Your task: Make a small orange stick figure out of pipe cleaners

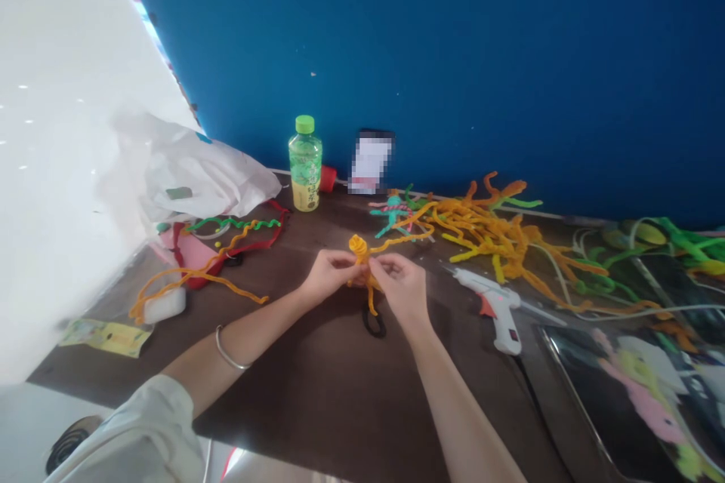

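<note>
Above the middle of the dark table, both my hands pinch a small orange pipe-cleaner figure (359,245) with a coiled head and dangling limbs. My left hand (334,274) grips it from the left, thumb and finger pressed together. From the other side my right hand (402,285) pinches it, and a long orange strand (405,238) runs off from it toward the back right. Just below hangs or lies a black ring (374,322); whether it is attached I cannot tell. The fingertips hide part of the figure's body.
A white glue gun (498,302) lies to the right, its cord trailing forward. Behind it is a heap of orange pipe cleaners (487,223). A green-capped bottle (306,166) and a phone (371,160) stand at the back. A white plastic bag (209,173) is at left, a tablet (594,392) at right.
</note>
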`<state>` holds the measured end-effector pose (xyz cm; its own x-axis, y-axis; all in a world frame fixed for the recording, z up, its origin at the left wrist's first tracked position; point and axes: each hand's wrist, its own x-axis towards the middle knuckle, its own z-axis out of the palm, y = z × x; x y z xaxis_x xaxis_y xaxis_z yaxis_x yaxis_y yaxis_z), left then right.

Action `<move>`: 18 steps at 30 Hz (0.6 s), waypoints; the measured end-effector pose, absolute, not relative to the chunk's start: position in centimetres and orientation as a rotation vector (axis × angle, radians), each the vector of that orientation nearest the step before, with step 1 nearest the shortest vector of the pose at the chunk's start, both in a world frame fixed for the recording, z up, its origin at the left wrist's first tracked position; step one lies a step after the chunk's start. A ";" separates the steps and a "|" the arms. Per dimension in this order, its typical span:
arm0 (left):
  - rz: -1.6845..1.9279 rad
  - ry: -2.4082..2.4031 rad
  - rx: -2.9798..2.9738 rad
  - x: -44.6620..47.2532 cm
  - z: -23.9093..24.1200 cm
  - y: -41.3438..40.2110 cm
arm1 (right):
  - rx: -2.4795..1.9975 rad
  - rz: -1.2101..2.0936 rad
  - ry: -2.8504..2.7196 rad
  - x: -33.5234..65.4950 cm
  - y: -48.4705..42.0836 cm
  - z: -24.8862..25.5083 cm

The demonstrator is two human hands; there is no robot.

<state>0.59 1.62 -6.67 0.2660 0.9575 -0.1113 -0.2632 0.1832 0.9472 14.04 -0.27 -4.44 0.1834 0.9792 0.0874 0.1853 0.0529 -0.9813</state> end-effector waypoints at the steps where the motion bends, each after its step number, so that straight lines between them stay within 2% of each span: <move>1: 1.041 0.892 0.981 0.6 -6.5 1.6 | -1.377 0.892 -1.271 14.1 -0.3 -4.4; 6: 1.032 0.877 0.908 0.6 -6.1 1.5 | -1.390 0.672 -1.458 14.2 -0.6 -3.8; 18: 0.987 0.879 0.944 0.6 -6.0 1.5 | -1.399 0.543 -1.496 14.1 -0.7 -3.8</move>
<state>0.56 1.49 -6.02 0.3028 0.9381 -0.1680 -0.2756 0.2549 0.9269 14.09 -0.68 -3.84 0.1422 0.9279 0.3447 0.4902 0.2365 -0.8389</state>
